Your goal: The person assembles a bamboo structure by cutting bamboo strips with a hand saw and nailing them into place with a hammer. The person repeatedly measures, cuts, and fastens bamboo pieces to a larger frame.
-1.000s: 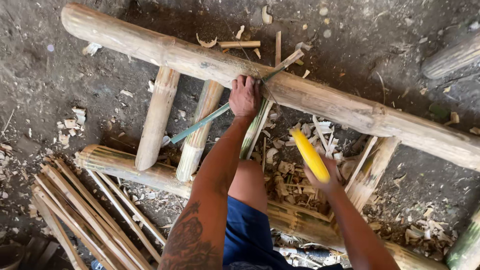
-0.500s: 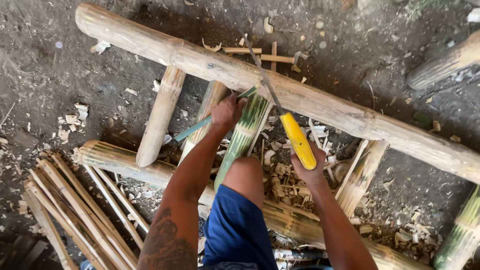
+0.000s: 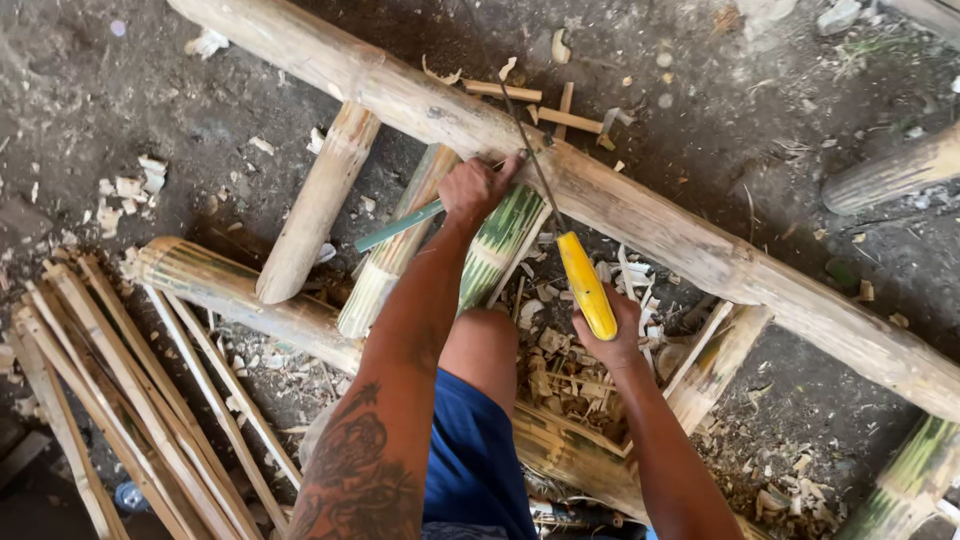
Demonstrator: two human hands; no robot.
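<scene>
My left hand point(image 3: 477, 190) grips a thin green bamboo strip point(image 3: 398, 226) and presses it against the long pale bamboo pole point(image 3: 640, 215) that crosses the view. Just below that hand lies a green-striped bamboo piece point(image 3: 500, 248). My right hand point(image 3: 612, 338) is closed on the yellow handle of a knife point(image 3: 586, 285). Its thin dark blade point(image 3: 525, 150) runs up and left across the pole, right beside my left fingers. My bare knee and blue shorts point(image 3: 470, 450) are under both arms.
Two short bamboo rungs point(image 3: 318, 205) link the long pole to a lower striped pole point(image 3: 225, 290). A bundle of split slats point(image 3: 130, 400) lies at the lower left. Shavings and chips point(image 3: 570, 370) cover the dirt floor. More bamboo ends point(image 3: 890, 175) show at the right.
My right hand has brought the knife leftward, so the blade now lies across the pole beside my left hand. My left hand has kept its hold on the green strip.
</scene>
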